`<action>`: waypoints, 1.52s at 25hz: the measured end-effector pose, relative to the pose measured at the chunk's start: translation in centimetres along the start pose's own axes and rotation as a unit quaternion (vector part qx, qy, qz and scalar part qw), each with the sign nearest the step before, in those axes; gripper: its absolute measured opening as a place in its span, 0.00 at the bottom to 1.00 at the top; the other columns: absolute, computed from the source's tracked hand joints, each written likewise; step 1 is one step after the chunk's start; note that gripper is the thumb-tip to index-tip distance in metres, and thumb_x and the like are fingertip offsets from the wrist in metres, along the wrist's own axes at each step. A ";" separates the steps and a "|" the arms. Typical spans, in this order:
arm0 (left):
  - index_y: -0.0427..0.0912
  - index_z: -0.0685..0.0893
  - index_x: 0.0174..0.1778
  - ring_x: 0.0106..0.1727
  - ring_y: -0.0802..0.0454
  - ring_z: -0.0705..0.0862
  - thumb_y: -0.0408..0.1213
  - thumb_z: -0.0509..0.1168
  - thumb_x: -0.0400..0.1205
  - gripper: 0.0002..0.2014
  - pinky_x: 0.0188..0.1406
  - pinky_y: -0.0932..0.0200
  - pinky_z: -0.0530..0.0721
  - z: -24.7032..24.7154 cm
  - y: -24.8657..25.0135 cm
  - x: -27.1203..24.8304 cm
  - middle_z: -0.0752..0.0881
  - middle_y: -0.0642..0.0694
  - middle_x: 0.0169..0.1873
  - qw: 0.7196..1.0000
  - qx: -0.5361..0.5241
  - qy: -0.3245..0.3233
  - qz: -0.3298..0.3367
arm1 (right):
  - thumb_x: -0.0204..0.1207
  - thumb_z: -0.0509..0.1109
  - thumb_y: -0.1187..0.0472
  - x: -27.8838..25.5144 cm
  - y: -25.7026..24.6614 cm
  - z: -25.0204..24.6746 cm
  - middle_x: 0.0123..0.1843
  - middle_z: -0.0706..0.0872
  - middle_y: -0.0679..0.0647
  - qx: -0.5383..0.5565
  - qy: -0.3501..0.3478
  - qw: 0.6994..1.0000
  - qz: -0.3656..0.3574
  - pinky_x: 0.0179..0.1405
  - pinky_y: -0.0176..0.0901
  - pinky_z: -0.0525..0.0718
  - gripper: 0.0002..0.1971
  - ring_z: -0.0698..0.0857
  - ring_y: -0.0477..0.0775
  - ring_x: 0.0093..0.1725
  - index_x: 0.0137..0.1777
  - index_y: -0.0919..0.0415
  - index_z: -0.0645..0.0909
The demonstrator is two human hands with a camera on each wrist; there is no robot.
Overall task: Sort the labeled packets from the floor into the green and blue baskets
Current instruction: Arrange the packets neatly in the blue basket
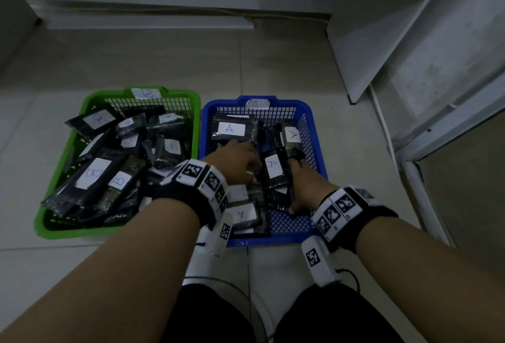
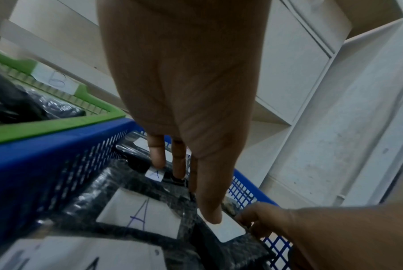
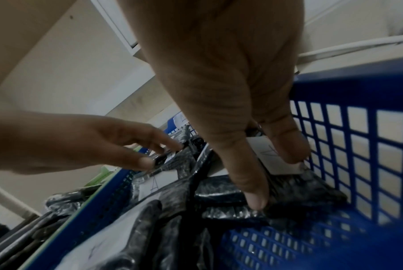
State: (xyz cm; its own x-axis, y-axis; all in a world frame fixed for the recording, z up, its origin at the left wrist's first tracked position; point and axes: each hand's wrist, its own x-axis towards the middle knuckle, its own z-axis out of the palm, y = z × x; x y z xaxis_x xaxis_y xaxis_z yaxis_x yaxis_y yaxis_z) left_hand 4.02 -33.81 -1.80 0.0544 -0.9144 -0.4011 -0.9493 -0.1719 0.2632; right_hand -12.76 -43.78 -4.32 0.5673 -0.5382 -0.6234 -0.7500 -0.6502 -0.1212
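head view: both baskets are loaded, b packets heaped in the green basket, a packets in the blue basket, no packet left on the visible floor, so sorting looks nearly done. left wrist view: the left hand reaches in with fingers straight, holding nothing. right wrist view: the right hand pinches a bundle of a packets by the blue wall.

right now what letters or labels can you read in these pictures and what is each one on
"A": tag on the far rim of the blue basket.
"A": white labels on the packets in the blue basket, including the one between both hands.
"B": tag on the far rim of the green basket.
"B": labels on the packets in the green basket; several there are too blurred to read.
Wrist markers: square patterns, no text.
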 end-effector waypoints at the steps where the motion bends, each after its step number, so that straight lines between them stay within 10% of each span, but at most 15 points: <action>1: 0.52 0.74 0.72 0.70 0.43 0.67 0.49 0.67 0.78 0.26 0.70 0.43 0.71 0.2 0.2 0.7 0.72 0.48 0.71 1.000 0.005 0.004 -0.005 | 0.58 0.86 0.60 0.1 0.1 0.1 0.80 0.56 0.65 0.005 0.020 1.000 -0.006 0.65 0.56 0.80 0.57 0.72 0.68 0.72 0.80 0.59 0.50; 6: 0.50 0.59 0.81 0.75 0.42 0.64 0.56 0.75 0.69 0.47 0.73 0.43 0.67 1.2 1.8 3.8 0.66 0.47 0.77 0.999 0.034 0.017 -0.016 | 0.81 0.61 0.68 0.6 0.6 -0.2 0.71 0.71 0.63 -0.019 0.150 0.985 -0.085 0.59 0.45 0.74 0.16 0.75 0.62 0.65 0.68 0.66 0.72; 12: 0.49 0.48 0.83 0.77 0.40 0.59 0.64 0.77 0.57 0.64 0.76 0.38 0.62 2.1 2.8 5.8 0.62 0.46 0.78 0.995 0.085 -0.021 -0.052 | 0.71 0.76 0.60 -1.2 1.4 0.2 0.70 0.71 0.64 -0.116 0.046 0.987 -0.098 0.65 0.48 0.72 0.37 0.67 0.63 0.72 0.75 0.66 0.61; 18: 0.54 0.49 0.81 0.77 0.39 0.54 0.54 0.82 0.56 0.63 0.74 0.33 0.60 1.6 2.9 4.9 0.56 0.50 0.76 0.997 0.059 -0.025 -0.033 | 0.72 0.75 0.60 -1.5 2.2 -2.5 0.64 0.75 0.59 -0.072 0.044 0.985 -0.153 0.55 0.43 0.69 0.20 0.71 0.61 0.65 0.63 0.62 0.78; 25: 0.51 0.53 0.82 0.75 0.45 0.62 0.45 0.82 0.62 0.57 0.74 0.46 0.71 1.2 3.5 4.5 0.57 0.47 0.78 0.994 -0.108 -0.027 -0.013 | 0.79 0.68 0.59 -1.1 3.4 -7.7 0.58 0.81 0.58 0.085 0.073 0.990 -0.086 0.46 0.41 0.71 0.15 0.77 0.55 0.50 0.65 0.57 0.74; 30: 0.47 0.75 0.67 0.54 0.47 0.86 0.29 0.67 0.77 0.22 0.58 0.48 0.85 0.1 2.0 3.4 0.84 0.43 0.57 0.973 -0.207 0.023 -0.101 | 0.78 0.69 0.62 0.6 1.9 -5.0 0.69 0.74 0.63 0.125 0.126 0.982 -0.061 0.49 0.37 0.69 0.23 0.78 0.62 0.63 0.72 0.60 0.72; 34: 0.43 0.74 0.64 0.42 0.45 0.91 0.27 0.60 0.80 0.17 0.48 0.46 0.89 0.2 2.4 2.9 0.89 0.40 0.46 0.936 -0.318 -0.044 -0.144 | 0.79 0.62 0.68 -0.5 1.7 -4.2 0.68 0.73 0.66 0.082 0.164 0.981 -0.065 0.56 0.41 0.76 0.19 0.79 0.65 0.61 0.70 0.64 0.74; 38: 0.41 0.70 0.68 0.36 0.49 0.90 0.29 0.55 0.82 0.18 0.31 0.57 0.88 0.7 3.2 3.4 0.88 0.42 0.39 0.940 -0.297 -0.070 -0.153 | 0.78 0.64 0.69 -3.5 1.6 -4.0 0.55 0.90 0.58 0.107 -0.063 0.986 -0.108 0.50 0.41 0.83 0.13 0.87 0.52 0.46 0.56 0.61 0.87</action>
State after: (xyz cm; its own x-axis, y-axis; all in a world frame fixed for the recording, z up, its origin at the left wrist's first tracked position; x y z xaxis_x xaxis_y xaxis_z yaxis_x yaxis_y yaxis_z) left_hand 0.90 -37.22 -2.96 0.2155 -0.7388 -0.6386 -0.5529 -0.6313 0.5438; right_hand -14.63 -45.11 0.74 0.6846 -0.3195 -0.6552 -0.6789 -0.6068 -0.4135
